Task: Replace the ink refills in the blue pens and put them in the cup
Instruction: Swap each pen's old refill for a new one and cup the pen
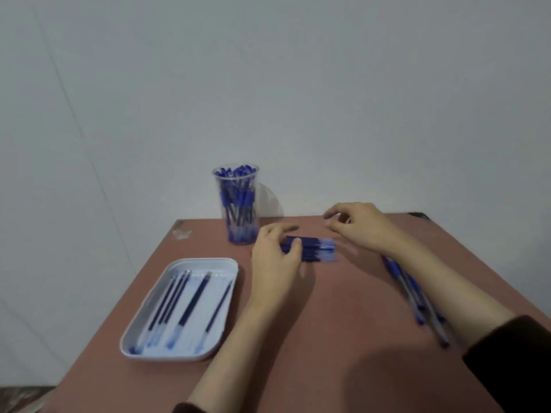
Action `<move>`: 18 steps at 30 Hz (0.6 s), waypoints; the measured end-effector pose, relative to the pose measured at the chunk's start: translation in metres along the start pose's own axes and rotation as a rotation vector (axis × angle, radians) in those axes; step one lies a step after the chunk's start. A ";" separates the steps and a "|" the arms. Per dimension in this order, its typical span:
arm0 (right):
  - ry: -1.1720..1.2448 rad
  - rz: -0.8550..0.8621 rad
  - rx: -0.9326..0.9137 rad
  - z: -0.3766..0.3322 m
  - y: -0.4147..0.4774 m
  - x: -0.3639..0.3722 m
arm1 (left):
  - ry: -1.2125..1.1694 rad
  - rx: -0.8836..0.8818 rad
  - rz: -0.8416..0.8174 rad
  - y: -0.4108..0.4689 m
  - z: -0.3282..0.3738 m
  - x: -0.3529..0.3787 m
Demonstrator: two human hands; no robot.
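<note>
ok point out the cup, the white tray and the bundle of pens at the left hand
cup point(238, 204), head view, clear wall about halfway up
white tray point(167, 356), head view, near rim
bundle of pens point(320, 249), head view, pale ends on its right side

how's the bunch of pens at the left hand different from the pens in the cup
The bunch of pens lies flat on the table, side by side, left hand gripping one end; the pens in the cup stand upright, packed together, untouched. The cup holds many more. Both sets are blue.
</note>
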State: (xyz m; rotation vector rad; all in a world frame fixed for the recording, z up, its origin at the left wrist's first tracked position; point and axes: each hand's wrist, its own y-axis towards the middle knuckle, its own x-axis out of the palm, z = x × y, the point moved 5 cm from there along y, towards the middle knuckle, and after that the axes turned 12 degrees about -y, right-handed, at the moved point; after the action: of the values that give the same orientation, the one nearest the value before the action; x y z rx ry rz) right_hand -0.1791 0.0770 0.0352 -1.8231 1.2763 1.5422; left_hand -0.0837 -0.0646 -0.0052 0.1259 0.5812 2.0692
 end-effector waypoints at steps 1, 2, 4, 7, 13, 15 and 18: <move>-0.017 -0.001 0.038 0.016 -0.008 -0.002 | -0.015 -0.009 -0.044 -0.007 0.000 0.010; -0.027 -0.001 0.078 0.032 -0.017 -0.006 | -0.036 -0.027 -0.078 -0.013 -0.002 0.019; -0.045 0.004 0.167 0.062 -0.032 -0.014 | -0.072 -0.085 -0.130 -0.020 -0.008 0.033; -0.135 -0.015 0.329 0.104 -0.049 -0.021 | -0.074 -0.129 -0.150 -0.023 -0.018 0.043; -0.093 -0.105 0.512 0.141 -0.066 -0.011 | -0.115 -0.149 -0.107 -0.021 -0.021 0.035; -0.098 -0.106 0.539 0.140 -0.066 -0.010 | -0.147 -0.168 -0.084 -0.018 -0.022 0.031; -0.187 -0.128 0.589 0.137 -0.066 -0.011 | -0.178 -0.179 -0.084 -0.016 -0.025 0.030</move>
State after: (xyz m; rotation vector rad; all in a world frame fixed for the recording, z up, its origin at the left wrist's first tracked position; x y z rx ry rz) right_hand -0.1957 0.2224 -0.0093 -1.3231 1.3155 1.0824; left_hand -0.0956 -0.0420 -0.0385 0.1758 0.2870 1.9933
